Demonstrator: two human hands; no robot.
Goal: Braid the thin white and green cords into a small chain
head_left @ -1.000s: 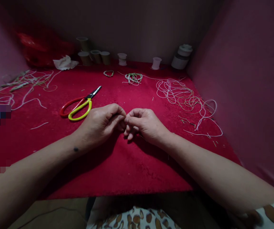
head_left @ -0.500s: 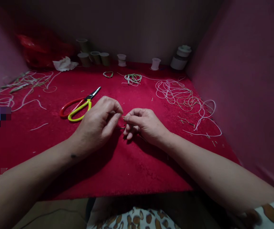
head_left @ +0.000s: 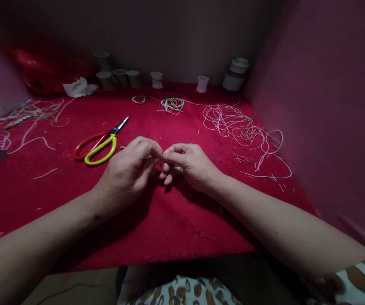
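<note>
My left hand point(head_left: 131, 165) is closed in a pinch, its fingertips touching those of my right hand point(head_left: 191, 163) above the red cloth. Both hands pinch at the same spot, and what lies between the fingertips is too small and hidden to name. Thumb and forefinger of my right hand press together, with the other fingers curled below. Scissors point(head_left: 101, 146) with one red and one yellow handle lie just left of my left hand, blades pointing to the back. A small dark bit of cord point(head_left: 123, 148) shows beside my left knuckles.
Tangled pale cord point(head_left: 227, 123) lies at the right, and another tangle point(head_left: 36, 112) at the far left. Cord rings point(head_left: 172, 104) are at the back. Behind them stand several spools point(head_left: 202, 84) and a white-capped bottle point(head_left: 235, 75). A red bag point(head_left: 42, 70) fills the back left corner.
My hands have come together, so that the small gap between their fingertips has closed. The whole view has shifted slightly, with the things on the cloth now a little further left.
</note>
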